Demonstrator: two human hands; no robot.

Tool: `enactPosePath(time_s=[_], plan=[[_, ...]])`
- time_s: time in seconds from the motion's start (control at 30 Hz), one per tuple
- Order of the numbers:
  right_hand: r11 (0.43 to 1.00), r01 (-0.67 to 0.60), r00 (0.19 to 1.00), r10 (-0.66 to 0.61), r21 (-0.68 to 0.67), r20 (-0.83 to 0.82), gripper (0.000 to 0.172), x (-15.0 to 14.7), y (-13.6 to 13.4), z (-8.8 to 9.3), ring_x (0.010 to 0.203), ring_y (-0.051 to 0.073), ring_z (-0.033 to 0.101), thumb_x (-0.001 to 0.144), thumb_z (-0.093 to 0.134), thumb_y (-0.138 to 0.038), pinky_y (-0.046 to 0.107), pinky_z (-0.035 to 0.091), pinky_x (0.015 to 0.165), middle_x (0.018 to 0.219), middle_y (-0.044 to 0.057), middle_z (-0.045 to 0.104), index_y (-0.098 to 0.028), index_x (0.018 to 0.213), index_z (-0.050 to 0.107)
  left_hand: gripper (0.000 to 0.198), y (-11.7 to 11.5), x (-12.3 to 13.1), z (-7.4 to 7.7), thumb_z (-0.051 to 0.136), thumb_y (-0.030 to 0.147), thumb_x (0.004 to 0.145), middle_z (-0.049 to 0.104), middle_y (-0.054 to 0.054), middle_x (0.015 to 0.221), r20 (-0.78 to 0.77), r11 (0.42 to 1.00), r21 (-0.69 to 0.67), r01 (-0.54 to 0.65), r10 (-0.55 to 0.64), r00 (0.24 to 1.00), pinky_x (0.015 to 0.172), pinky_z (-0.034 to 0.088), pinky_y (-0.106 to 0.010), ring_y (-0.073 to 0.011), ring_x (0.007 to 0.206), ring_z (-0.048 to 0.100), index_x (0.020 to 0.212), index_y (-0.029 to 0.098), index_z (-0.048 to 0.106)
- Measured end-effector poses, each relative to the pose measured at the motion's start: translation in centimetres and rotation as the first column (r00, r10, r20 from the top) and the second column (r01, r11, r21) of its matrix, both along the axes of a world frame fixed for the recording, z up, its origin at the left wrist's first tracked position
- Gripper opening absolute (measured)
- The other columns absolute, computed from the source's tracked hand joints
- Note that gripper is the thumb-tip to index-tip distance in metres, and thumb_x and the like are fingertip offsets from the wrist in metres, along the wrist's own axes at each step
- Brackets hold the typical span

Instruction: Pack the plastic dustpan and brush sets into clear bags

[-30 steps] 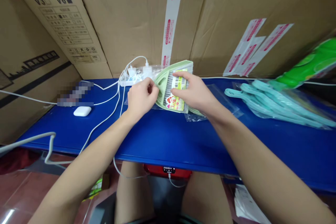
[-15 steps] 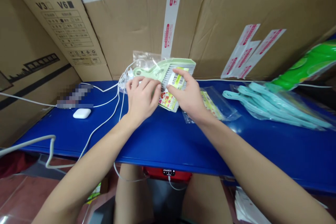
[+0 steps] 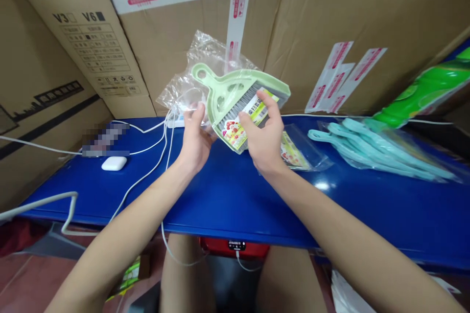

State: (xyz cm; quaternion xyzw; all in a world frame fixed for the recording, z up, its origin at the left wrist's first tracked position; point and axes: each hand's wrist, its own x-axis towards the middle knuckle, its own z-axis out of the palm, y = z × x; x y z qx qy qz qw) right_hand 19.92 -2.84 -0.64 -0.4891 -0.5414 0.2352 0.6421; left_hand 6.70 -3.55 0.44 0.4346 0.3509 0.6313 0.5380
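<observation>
My right hand (image 3: 267, 139) grips a pale green dustpan (image 3: 229, 85), its thumb and forefinger over a printed label card (image 3: 253, 111). A brush with grey bristles (image 3: 245, 99) lies nested against the pan. The pan is raised off the table and tilted, its holed handle pointing to the upper left. My left hand (image 3: 196, 142) is closed at the lower edge of a crumpled clear plastic bag (image 3: 209, 51), thumb up, other fingers partly hidden. The bag spreads behind and left of the handle; I cannot tell whether the handle is inside it.
A bagged card set (image 3: 293, 151) lies right of my right hand. Several turquoise dustpans in clear wrap (image 3: 374, 146) and a green bottle (image 3: 422, 90) are farther right. White cables (image 3: 150, 168) and a white earphone case (image 3: 114, 163) lie left. Cardboard boxes (image 3: 183, 34) stand behind the blue table (image 3: 235, 200).
The dustpan and brush have been raised and turned more toward me. My left hand has turned from palm-down to thumb-up, and the plastic bag now spreads wider and higher.
</observation>
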Motion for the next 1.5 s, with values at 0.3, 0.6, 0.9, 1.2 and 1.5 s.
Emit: enactPosePath(time_s=[0.3, 0.6, 0.9, 1.2, 1.5], plan=[[0.998, -0.052, 0.998, 0.051, -0.04, -0.029, 0.065, -0.2, 0.1, -0.3, 0.152, 0.021, 0.056, 0.093, 0.058, -0.024, 0.042, 0.047, 0.134, 0.167, 0.008, 0.052, -0.021, 0.157, 0.051, 0.065, -0.5, 0.9, -0.4, 0.087, 0.025, 0.074, 0.082, -0.007, 0.112, 0.042, 0.993, -0.102, 0.064, -0.06, 0.997, 0.094, 0.069, -0.037, -0.0225, 0.1, 0.08, 0.135, 0.023, 0.061], [0.997, -0.08, 0.993, 0.081, -0.014, 0.083, 0.065, 0.4, 0.7, -1.0, 0.154, 0.023, 0.054, 0.094, 0.057, -0.028, 0.045, 0.046, 0.134, 0.166, 0.008, 0.054, -0.022, 0.159, 0.052, 0.042, -0.1, -0.2, 0.3, 0.068, 0.029, 0.086, 0.081, -0.01, 0.116, 0.117, 0.962, -0.241, 0.126, -0.1, 0.988, 0.092, 0.072, -0.037, -0.022, 0.099, 0.08, 0.127, 0.019, 0.067], [0.997, -0.071, 0.986, 0.07, 0.002, 0.149, 0.07, 0.7, 1.0, -1.2, 0.159, 0.023, 0.049, 0.097, 0.053, -0.03, 0.045, 0.042, 0.137, 0.172, 0.009, 0.046, -0.021, 0.166, 0.044, 0.06, -0.5, 0.0, 0.2, 0.078, 0.019, 0.075, 0.08, -0.005, 0.117, 0.071, 0.976, -0.174, 0.132, -0.121, 0.99, 0.086, 0.072, -0.033, -0.0185, 0.092, 0.077, 0.133, 0.026, 0.064], [0.998, -0.019, 0.976, 0.005, 0.059, 0.217, 0.087, 1.5, 1.8, -1.7, 0.168, 0.024, 0.037, 0.098, 0.052, -0.029, 0.047, 0.038, 0.14, 0.176, 0.008, 0.032, -0.03, 0.177, 0.016, 0.069, -0.8, 0.1, 0.1, 0.082, 0.025, 0.078, 0.079, -0.006, 0.127, 0.041, 0.969, -0.174, 0.175, -0.17, 0.985, 0.086, 0.073, -0.036, -0.0217, 0.098, 0.078, 0.142, 0.03, 0.058], [0.995, 0.005, 0.969, -0.029, 0.1, 0.245, 0.08, 1.6, 1.4, -1.5, 0.167, 0.027, 0.036, 0.096, 0.053, -0.031, 0.049, 0.037, 0.14, 0.172, 0.01, 0.037, -0.027, 0.172, 0.027, 0.085, -1.2, 0.2, 0.2, 0.088, 0.01, 0.063, 0.077, -0.008, 0.128, -0.005, 0.968, -0.137, 0.21, -0.213, 0.977, 0.097, 0.072, -0.04, -0.0262, 0.111, 0.078, 0.14, 0.027, 0.057]])
